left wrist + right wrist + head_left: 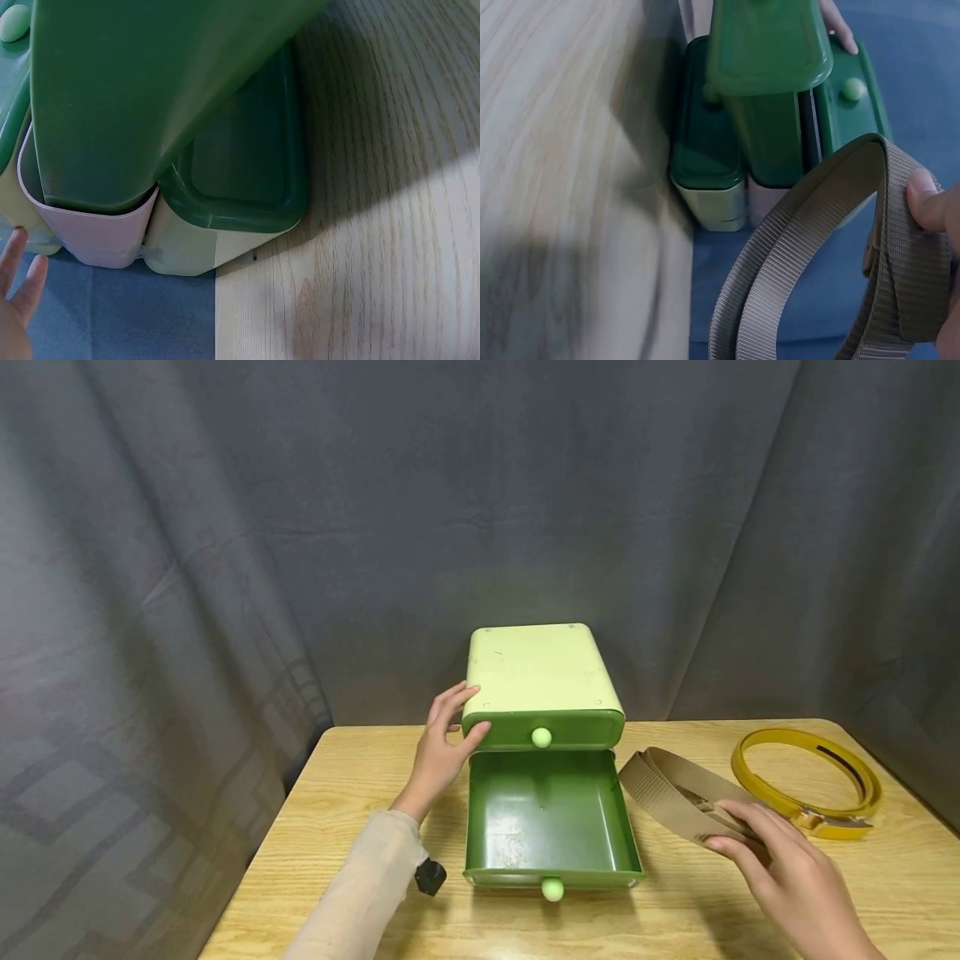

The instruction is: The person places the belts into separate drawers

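Note:
A small drawer cabinet (pixel 536 668) with a pale green top stands on the table. Its middle drawer (pixel 551 810) is pulled out, showing a bare dark green inside; the top drawer (pixel 495 737) is closed. My left hand (pixel 441 752) rests on the cabinet's upper left corner, thumb on the front and fingers along the top edge. In the left wrist view, only a few spread fingers (pixel 22 277) show. To the right of the pulled-out drawer, my right hand (pixel 791 872) pinches a coiled khaki webbing belt (pixel 675 793). The belt's loops (pixel 780 262) hang just right of the drawer.
A coiled yellow belt (pixel 813 810) with a metal buckle lies at the table's right side. The wooden table (pixel 360 768) ends at a dark grey curtain (pixel 525 510) behind. A closed bottom drawer (pixel 705 142) lies under the pulled-out one.

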`<state>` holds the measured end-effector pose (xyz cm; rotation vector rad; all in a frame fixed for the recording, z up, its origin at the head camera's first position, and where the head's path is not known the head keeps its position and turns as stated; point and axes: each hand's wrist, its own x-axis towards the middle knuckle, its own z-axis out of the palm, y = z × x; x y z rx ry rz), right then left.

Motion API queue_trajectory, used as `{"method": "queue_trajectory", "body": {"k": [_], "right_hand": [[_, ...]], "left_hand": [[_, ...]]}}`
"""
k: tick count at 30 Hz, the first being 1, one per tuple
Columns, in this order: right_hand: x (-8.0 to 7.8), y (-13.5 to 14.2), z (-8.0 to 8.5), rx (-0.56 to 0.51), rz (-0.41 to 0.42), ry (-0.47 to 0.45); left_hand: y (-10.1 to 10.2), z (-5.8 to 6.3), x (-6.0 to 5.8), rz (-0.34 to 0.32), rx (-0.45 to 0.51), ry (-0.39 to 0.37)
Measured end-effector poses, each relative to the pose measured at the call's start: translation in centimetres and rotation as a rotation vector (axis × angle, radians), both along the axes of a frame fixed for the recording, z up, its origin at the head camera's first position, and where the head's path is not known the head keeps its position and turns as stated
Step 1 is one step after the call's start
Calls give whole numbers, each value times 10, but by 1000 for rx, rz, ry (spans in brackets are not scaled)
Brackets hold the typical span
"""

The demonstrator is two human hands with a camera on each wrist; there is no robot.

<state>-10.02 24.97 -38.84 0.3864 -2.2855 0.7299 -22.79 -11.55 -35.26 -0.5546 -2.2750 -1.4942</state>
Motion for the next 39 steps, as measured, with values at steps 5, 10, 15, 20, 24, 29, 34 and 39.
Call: {"method": "queue_trajectory", "body": {"k": [5,10,15,20,24,29,34,39], "right_hand": [[9,-7,10,5,10,13],[14,-13,18,-3,58,65],[17,-18,25,24,100,121],[21,-23,31,49,126,153],[22,-28,34,55,149,175],[26,-31,39,76,152,137],[24,-34,37,71,178,203],[22,-38,35,62,212,248]], "left_hand": [[0,3,3,-4,4,7],[0,2,2,-4,5,4],[0,2,2,-8,5,11],[-1,-6,-6,-3,3,14],[-6,-25,-23,-2,0,22],[-8,-32,-28,-3,2,38],[-8,-31,-28,-2,3,37],[-8,-31,-27,0,0,38]]}}
